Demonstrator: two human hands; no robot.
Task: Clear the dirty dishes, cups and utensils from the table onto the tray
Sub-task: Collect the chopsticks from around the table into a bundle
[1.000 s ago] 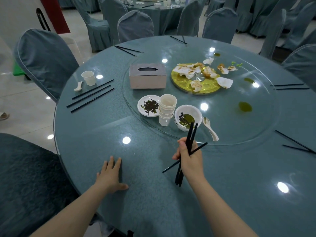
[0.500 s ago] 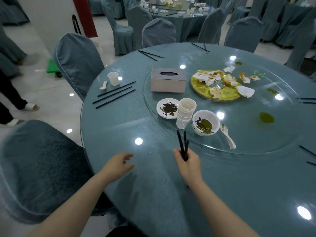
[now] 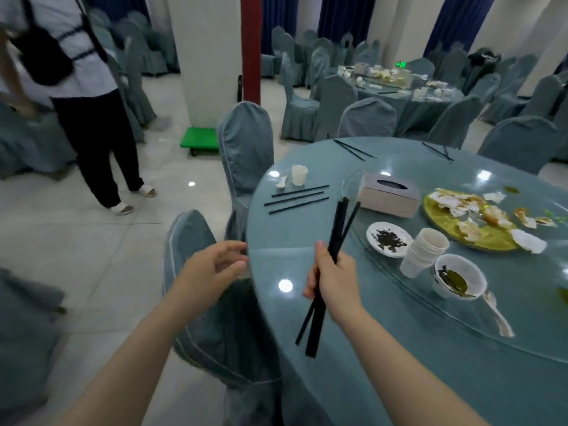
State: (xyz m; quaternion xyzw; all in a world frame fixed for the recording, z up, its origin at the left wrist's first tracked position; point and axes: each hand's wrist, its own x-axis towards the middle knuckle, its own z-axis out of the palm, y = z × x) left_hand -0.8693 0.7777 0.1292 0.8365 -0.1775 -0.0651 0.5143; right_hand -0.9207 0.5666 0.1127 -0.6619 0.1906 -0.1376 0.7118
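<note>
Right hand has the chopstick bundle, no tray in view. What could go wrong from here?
1. The right hand grips the black chopsticks mid-length and they splay at both ends; one could slip out.
2. Their lower tips hang near the table and may snag as the hand moves.
3. The stack of cups and the bowl sit close beside that hand; a swing could tip them.

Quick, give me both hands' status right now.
Left hand: open, fingers loosely curled, holding nothing, just off the table edge.
Right hand: gripping a bundle of black chopsticks.
</note>
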